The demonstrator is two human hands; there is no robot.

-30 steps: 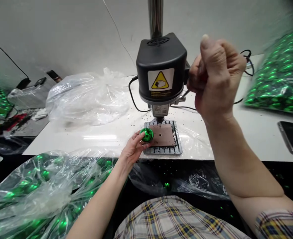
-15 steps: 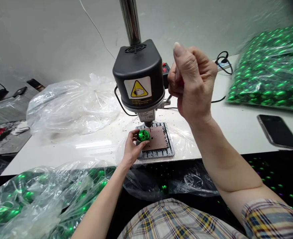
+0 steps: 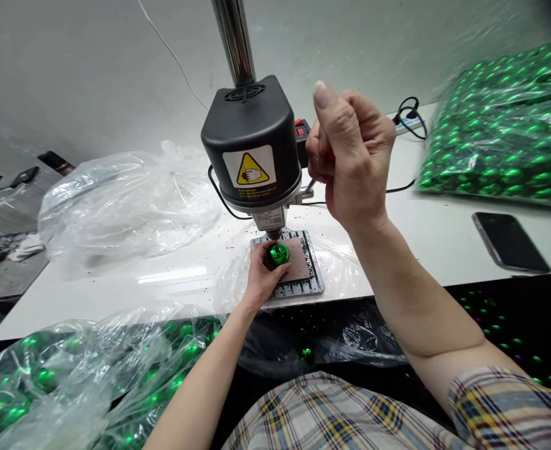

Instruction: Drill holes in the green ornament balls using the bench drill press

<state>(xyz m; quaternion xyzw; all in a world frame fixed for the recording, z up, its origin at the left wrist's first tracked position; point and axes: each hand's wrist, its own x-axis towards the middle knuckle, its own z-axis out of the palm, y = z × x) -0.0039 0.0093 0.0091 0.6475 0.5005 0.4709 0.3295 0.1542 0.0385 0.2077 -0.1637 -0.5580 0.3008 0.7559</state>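
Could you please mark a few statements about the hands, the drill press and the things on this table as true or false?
1. The left hand holds a green piece under the drill press. True.
2. The right hand lies flat on the table. False: it is raised, clenched beside the press.
3. A phone lies on the table. True.
4. The warning label is red. False: it is yellow.

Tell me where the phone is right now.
In the head view the phone lies flat on the white table at the far right, just in front of the bag of green parts.
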